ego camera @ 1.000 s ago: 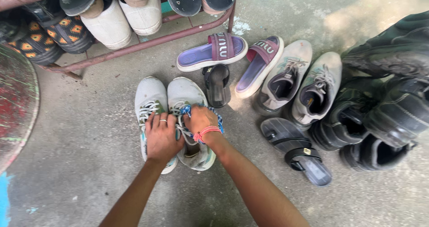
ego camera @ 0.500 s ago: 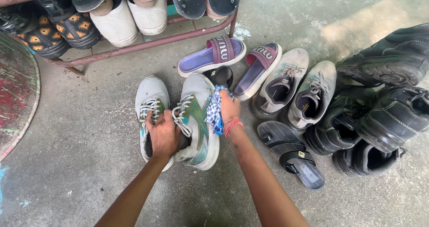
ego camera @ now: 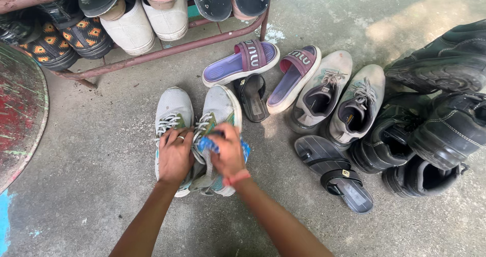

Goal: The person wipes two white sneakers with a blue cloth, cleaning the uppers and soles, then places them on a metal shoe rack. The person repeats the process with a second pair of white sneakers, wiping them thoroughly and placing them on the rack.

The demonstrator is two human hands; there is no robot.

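Observation:
Two pale grey lace-up sneakers stand side by side on the concrete floor, the left sneaker (ego camera: 173, 110) and the right sneaker (ego camera: 220, 107). My left hand (ego camera: 175, 155) lies over the heel area between them, gripping the right sneaker's side. My right hand (ego camera: 228, 153) presses a blue cloth (ego camera: 206, 144) against the right sneaker's laces and tongue. A red band circles my right wrist.
A rusty metal shoe rack (ego camera: 167, 48) with several shoes stands behind. To the right lie purple slides (ego camera: 243, 62), a black sandal (ego camera: 251, 97), a grey sneaker pair (ego camera: 336, 100), a dark strap sandal (ego camera: 334, 178) and black leather shoes (ego camera: 445, 110). A round painted tabletop (ego camera: 20, 115) is left.
The right sneaker, tilted up half a second ago, now sits flat again. My right hand moved from its side down onto the laces with the cloth.

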